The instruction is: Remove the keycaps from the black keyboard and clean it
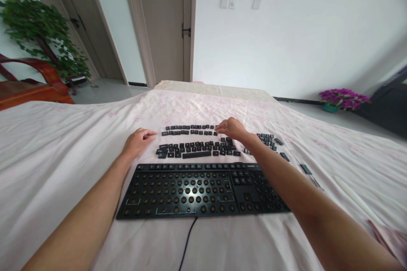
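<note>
A black keyboard (190, 192) lies in front of me, its main area showing bare round switch spots; the top row of keycaps and a small block at right are on it. Beyond it, loose black keycaps are laid out in rows, with a long space bar (196, 155) in the nearest one. My right hand (232, 127) pinches at a keycap (216, 126) at the right end of the far rows; fingertips partly hide it. My left hand (140, 140) rests on the cloth left of the rows, fingers loosely bent and thumb apart, with nothing visible in it.
More loose keycaps (267, 139) lie in a cluster at right, partly behind my right forearm. A keycap puller (305, 169) with wire ends and a white stick (354, 194) lie farther right. The keyboard cable (188, 241) runs toward me over the pink cloth (70, 169).
</note>
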A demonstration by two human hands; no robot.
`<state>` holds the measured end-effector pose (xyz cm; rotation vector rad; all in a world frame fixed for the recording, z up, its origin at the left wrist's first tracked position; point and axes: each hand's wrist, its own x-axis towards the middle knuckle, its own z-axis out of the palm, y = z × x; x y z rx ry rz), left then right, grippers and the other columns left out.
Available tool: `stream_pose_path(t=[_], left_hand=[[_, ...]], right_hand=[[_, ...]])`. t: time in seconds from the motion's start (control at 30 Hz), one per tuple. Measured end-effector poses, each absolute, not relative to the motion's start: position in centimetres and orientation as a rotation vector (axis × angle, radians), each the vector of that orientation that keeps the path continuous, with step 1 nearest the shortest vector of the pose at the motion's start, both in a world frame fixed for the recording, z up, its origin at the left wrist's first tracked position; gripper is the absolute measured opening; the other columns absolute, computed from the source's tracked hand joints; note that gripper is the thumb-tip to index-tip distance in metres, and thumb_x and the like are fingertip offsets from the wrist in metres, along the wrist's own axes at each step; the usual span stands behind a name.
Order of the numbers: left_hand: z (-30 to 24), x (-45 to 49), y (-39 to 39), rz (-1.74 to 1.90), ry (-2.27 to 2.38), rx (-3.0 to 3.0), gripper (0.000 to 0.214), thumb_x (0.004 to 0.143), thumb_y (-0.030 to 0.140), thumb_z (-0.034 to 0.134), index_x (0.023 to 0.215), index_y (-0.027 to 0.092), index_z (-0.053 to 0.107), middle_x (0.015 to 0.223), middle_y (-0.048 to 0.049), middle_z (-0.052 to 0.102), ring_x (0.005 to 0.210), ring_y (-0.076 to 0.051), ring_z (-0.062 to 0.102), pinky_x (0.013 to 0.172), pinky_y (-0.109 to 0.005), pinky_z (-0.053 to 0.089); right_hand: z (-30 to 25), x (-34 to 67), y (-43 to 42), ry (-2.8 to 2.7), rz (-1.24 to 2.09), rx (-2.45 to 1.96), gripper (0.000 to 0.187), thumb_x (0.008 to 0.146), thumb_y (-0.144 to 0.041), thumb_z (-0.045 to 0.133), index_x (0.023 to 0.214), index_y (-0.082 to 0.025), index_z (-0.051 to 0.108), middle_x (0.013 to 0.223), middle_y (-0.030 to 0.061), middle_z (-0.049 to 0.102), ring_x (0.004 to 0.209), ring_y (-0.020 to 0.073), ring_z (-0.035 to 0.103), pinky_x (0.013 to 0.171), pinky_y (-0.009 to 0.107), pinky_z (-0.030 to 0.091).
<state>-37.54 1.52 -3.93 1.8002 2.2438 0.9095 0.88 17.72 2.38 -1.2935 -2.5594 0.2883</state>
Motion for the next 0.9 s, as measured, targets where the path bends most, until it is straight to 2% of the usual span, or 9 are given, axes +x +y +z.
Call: stream_pose_path(t=[0.1, 0.2, 0.33, 0.53, 0.77, 0.9], left_hand=[[-4.1, -37.7, 1.6, 0.918, 2.245, 1.798, 0.034, 0.080, 0.042, 0.054, 0.100, 0.023, 0.074, 0.102, -0.0037, 0.067, 0.087, -0.019, 0.062, 0.083, -0.028, 0.047], [-4.2, -37.8, 1.7, 0.923, 2.247, 1.800, 0.033, 0.080, 0.042, 0.054, 0.099, 0.024, 0.075, 0.101, -0.0037, 0.067, 0.087, -0.019, 0.062, 0.083, -0.029, 0.046], [-4.2, -37.8, 1.7, 0.926, 2.249, 1.794, 0.033, 0.080, 0.042, 0.055, 0.097, 0.024, 0.075, 0.102, -0.0038, 0.067, 0.086, -0.019, 0.062, 0.082, -0.029, 0.046], [-4.2, -37.8, 1.7, 0.933, 2.251, 1.797, 0.034, 0.079, 0.043, 0.055, 0.098, 0.024, 0.075, 0.101, -0.0040, 0.068, 0.086, -0.019, 0.063, 0.081, -0.029, 0.046], [-4.5, -38.1, 1.8, 0.946, 2.231, 1.796, 0.035, 0.078, 0.046, 0.055, 0.097, 0.024, 0.075, 0.102, -0.0040, 0.068, 0.085, -0.019, 0.063, 0.082, -0.029, 0.046], [-4.6, -38.1, 1.8, 0.953, 2.227, 1.802, 0.036, 0.078, 0.047, 0.055, 0.097, 0.024, 0.076, 0.101, -0.0040, 0.068, 0.085, -0.019, 0.062, 0.080, -0.029, 0.046]], right_hand=[[2.9, 2.4, 17.5, -2.571, 0.339, -1.393, 0.018, 0.077, -0.043, 0.070, 0.090, -0.033, 0.078, 0.093, -0.0017, 0.075, 0.085, 0.0195, 0.065, 0.072, 0.028, 0.046], [3.1, 3.3, 17.3, -2.599, 0.328, -1.478, 0.022, 0.075, -0.047, 0.071, 0.092, -0.035, 0.078, 0.093, -0.0017, 0.075, 0.085, 0.0200, 0.066, 0.071, 0.028, 0.045], [2.7, 3.6, 17.2, -2.630, 0.366, -1.488, 0.019, 0.073, -0.043, 0.074, 0.090, -0.036, 0.078, 0.092, -0.0017, 0.074, 0.086, 0.0199, 0.065, 0.070, 0.027, 0.044], [1.5, 3.7, 17.6, -2.596, 0.531, -1.433, 0.016, 0.069, -0.030, 0.076, 0.085, -0.031, 0.079, 0.089, -0.0019, 0.075, 0.079, 0.0180, 0.066, 0.067, 0.026, 0.044], [0.4, 4.2, 19.0, -2.567, 0.773, -1.316, 0.019, 0.070, -0.024, 0.072, 0.088, -0.022, 0.078, 0.080, -0.0011, 0.075, 0.073, 0.0145, 0.067, 0.068, 0.023, 0.048], [0.7, 4.2, 20.3, -2.541, 0.806, -1.300, 0.019, 0.070, -0.023, 0.071, 0.087, -0.020, 0.077, 0.078, 0.0002, 0.075, 0.073, 0.0153, 0.067, 0.067, 0.023, 0.048]])
